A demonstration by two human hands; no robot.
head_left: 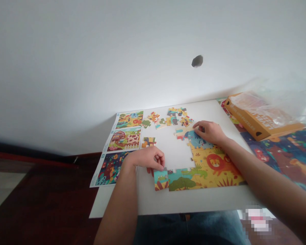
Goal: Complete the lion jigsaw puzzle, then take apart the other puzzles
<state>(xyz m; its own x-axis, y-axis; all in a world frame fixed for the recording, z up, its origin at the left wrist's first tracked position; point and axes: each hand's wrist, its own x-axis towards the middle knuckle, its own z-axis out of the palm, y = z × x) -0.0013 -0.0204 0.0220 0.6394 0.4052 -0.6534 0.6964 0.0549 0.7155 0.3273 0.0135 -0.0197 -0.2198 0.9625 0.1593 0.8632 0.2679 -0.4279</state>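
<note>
forearms (119, 211) are stretched forward from the lower edge of the view over a white tabletop (168, 202), and the two hands are kept apart. the left hand (145, 159) is curled down at the lower left corner of a partly assembled jigsaw puzzle (209, 166), where a small edge piece (161, 180) seems to be pinched, though the grip is partly hidden. the right hand (210, 132) is laid across the upper edge of the puzzle, its fingers (197, 125) pressed just above a blue animal piece (195, 139), apparently to steady it against its neighbours. loose pieces (173, 117) are spread beyond the gap, likely to be kept within reach. three printed picture sheets (122, 146) are lined up on the left, probably for reference, while an orange cardboard box (257, 117) under clear plastic is pushed aside, above a darker puzzle picture (283, 160).
</note>
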